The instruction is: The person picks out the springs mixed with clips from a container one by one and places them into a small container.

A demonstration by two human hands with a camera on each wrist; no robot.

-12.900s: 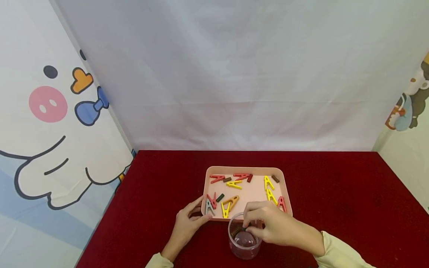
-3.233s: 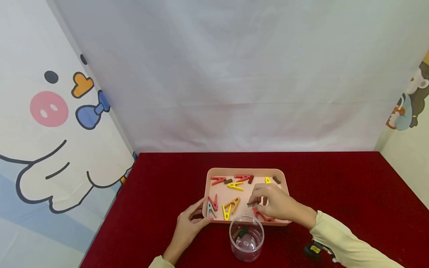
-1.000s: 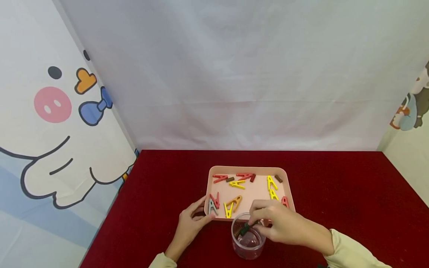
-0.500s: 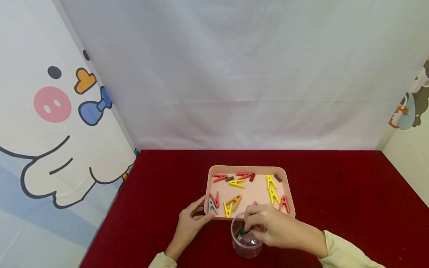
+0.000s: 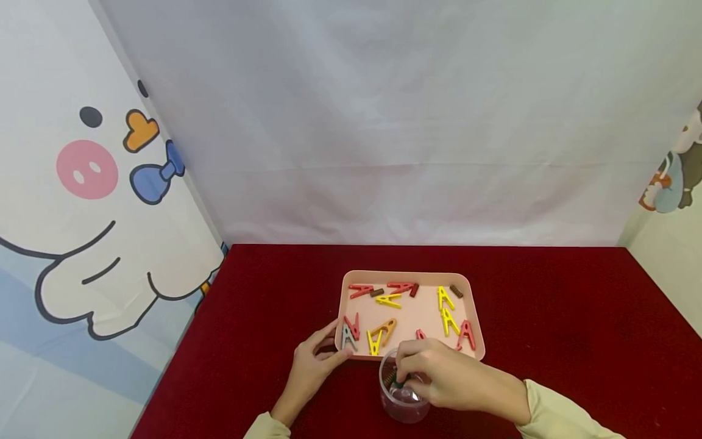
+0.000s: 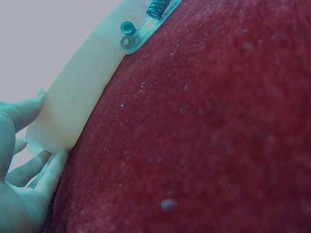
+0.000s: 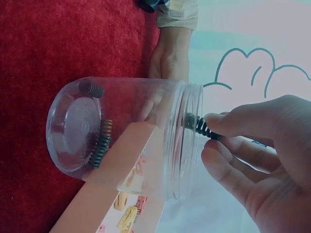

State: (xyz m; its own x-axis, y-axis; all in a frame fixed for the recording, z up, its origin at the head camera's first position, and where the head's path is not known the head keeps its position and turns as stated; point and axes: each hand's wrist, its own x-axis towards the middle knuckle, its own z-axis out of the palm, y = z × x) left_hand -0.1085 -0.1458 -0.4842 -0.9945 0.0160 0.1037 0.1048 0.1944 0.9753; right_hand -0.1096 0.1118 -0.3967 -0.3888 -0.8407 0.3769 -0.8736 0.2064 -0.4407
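My right hand (image 5: 439, 373) pinches a dark coil spring (image 7: 201, 127) between thumb and fingers at the mouth of a clear plastic jar (image 5: 404, 410). Part of that spring sits inside the rim. Lower in the jar lie a dark spring (image 7: 91, 89), a brown spring (image 7: 106, 127) and a green spring (image 7: 99, 152). My left hand (image 5: 311, 366) holds the near left corner of a pink tray (image 5: 419, 311), thumb at the rim and fingers against the outer wall. In the tray are several plastic clips, among them an orange clip (image 5: 388, 329) and a grey clip (image 5: 348, 337).
Brown springs (image 5: 456, 291) and red and yellow clips are spread through the tray, which stands just behind the jar. Red cloth (image 5: 554, 317) covers the table. A pale curtain (image 5: 417, 152) hangs at the back, with cartoon-printed sheets at both sides.
The green spring left the tray for the jar. My right hand took a dark spring from the tray and moved it to the jar's mouth. My left hand stays on the tray.
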